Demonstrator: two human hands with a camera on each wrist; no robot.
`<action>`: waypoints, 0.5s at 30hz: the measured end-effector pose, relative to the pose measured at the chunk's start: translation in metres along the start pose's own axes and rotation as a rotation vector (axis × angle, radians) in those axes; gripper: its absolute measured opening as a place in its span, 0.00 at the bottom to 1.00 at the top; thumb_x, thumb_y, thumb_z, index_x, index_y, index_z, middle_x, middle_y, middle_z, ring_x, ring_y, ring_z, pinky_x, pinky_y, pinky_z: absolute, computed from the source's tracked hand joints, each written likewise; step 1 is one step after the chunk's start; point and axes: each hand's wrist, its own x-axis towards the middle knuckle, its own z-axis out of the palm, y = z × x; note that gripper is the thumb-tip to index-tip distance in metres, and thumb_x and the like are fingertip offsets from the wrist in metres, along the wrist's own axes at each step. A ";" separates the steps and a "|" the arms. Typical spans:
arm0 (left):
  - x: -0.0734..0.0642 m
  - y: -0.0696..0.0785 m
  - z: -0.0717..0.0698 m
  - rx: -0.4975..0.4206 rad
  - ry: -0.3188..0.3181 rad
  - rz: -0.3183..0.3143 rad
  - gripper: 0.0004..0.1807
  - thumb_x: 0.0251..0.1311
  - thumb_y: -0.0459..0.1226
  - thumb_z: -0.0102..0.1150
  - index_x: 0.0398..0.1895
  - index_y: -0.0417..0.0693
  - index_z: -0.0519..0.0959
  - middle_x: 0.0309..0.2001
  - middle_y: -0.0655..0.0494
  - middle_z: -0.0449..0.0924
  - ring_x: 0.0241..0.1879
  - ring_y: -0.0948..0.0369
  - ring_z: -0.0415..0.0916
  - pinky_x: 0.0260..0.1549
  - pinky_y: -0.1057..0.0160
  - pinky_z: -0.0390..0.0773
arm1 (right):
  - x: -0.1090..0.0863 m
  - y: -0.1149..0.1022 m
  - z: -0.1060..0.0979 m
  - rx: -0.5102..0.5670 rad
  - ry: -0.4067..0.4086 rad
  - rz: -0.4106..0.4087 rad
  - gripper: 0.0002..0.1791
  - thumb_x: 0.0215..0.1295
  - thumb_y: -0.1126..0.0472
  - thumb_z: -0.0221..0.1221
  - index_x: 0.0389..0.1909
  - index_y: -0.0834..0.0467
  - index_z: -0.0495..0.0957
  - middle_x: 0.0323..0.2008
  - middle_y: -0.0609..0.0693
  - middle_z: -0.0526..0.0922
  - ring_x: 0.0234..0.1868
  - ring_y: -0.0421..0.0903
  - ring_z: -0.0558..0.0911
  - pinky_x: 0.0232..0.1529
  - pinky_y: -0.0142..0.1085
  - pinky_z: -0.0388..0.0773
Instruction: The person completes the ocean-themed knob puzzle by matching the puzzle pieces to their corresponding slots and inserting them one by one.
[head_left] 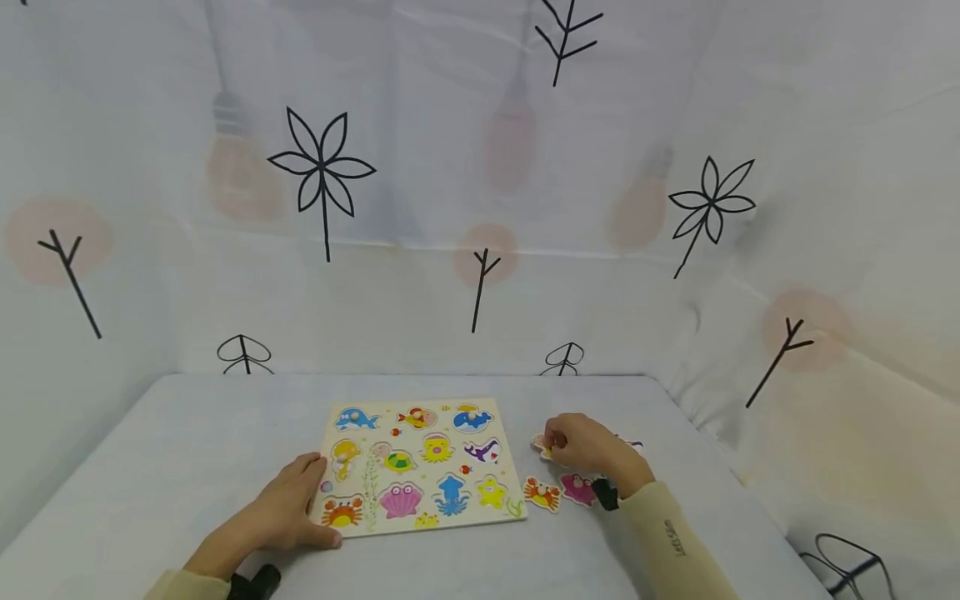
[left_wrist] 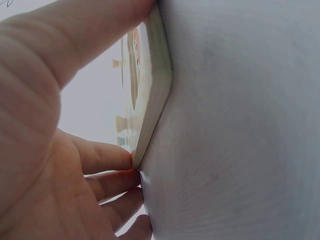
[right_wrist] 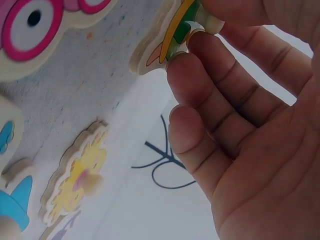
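Observation:
A cream puzzle board (head_left: 411, 477) with sea-animal pictures lies flat on the table. My left hand (head_left: 288, 504) rests at its near-left corner, the thumb on the near edge and the fingers along the left edge. The left wrist view shows the board's side (left_wrist: 159, 82) between thumb and fingers, with knobs standing up from its face. Right of the board, my right hand (head_left: 588, 443) pinches a turtle puzzle piece (right_wrist: 182, 30) with a green and yellow shell. That piece is tilted, and the thumb and fingers partly hide it.
A red crab piece (head_left: 542, 494) and a pink shell piece (head_left: 577, 489) lie beside the board's right edge. In the right wrist view, a yellow knobbed piece (right_wrist: 77, 172) and a blue piece (right_wrist: 15, 205) lie on the white table (head_left: 195, 450). Patterned cloth (head_left: 420, 308) hangs behind.

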 end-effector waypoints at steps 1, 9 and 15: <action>0.000 -0.001 0.000 0.001 0.001 -0.005 0.69 0.26 0.61 0.78 0.68 0.28 0.57 0.67 0.30 0.54 0.65 0.36 0.54 0.62 0.34 0.56 | 0.001 -0.001 0.001 0.000 0.000 -0.003 0.06 0.58 0.63 0.62 0.27 0.48 0.77 0.25 0.43 0.74 0.30 0.43 0.72 0.28 0.35 0.72; -0.001 -0.002 0.000 -0.006 0.000 -0.012 0.69 0.26 0.61 0.78 0.68 0.28 0.56 0.67 0.31 0.54 0.65 0.36 0.53 0.62 0.34 0.56 | 0.003 -0.010 0.005 0.009 -0.009 -0.014 0.06 0.58 0.61 0.65 0.28 0.47 0.78 0.28 0.42 0.75 0.32 0.43 0.73 0.31 0.34 0.74; 0.000 0.000 0.001 -0.011 -0.007 -0.006 0.69 0.26 0.61 0.78 0.68 0.28 0.57 0.67 0.31 0.54 0.65 0.36 0.54 0.62 0.35 0.57 | 0.006 -0.018 0.006 -0.015 -0.006 -0.069 0.06 0.57 0.60 0.65 0.29 0.46 0.78 0.26 0.42 0.74 0.31 0.42 0.72 0.30 0.34 0.73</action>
